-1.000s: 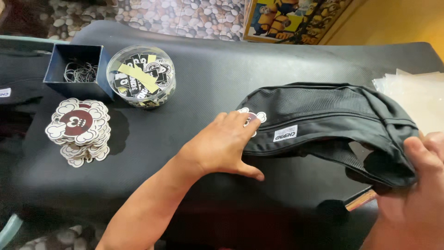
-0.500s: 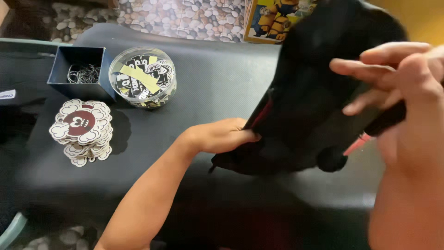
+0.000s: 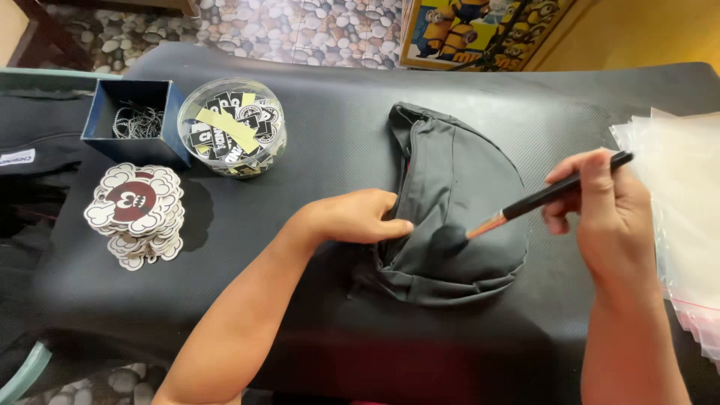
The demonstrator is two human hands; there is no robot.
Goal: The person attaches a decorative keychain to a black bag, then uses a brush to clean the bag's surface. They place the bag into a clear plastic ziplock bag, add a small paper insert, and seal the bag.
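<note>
Head view looks down on a black table [image 3: 315,150] whose rounded far edge runs along a pebble-patterned floor and whose near edge curves across the bottom of the picture. Open black surface lies between the bag and the things at the left, and more in front of the bag toward the near edge; the right side is crowded by a stack of clear plastic sleeves [image 3: 686,217] that overhangs the table's right edge. At the far left stands a small blue square box [image 3: 135,120] holding thin metal chains, touching a round clear tub [image 3: 232,127] filled with black-and-white stickers and yellow strips. Just in front of the box lies a pile of cloud-shaped white stickers [image 3: 136,211] with a dark red round centre. A yellow cartoon poster [image 3: 480,30] leans beyond the far edge. Near the middle lies a black waist bag [image 3: 457,195], flat on the table. The left hand [image 3: 352,217] rests on the bag's left edge, fingers [image 3: 390,223] curled together and pressing the fabric down. The right hand [image 3: 600,210] pinches a slim black-handled brush [image 3: 525,206] between thumb and bunched fingers, its dark bristle head touching the bag's front.
</note>
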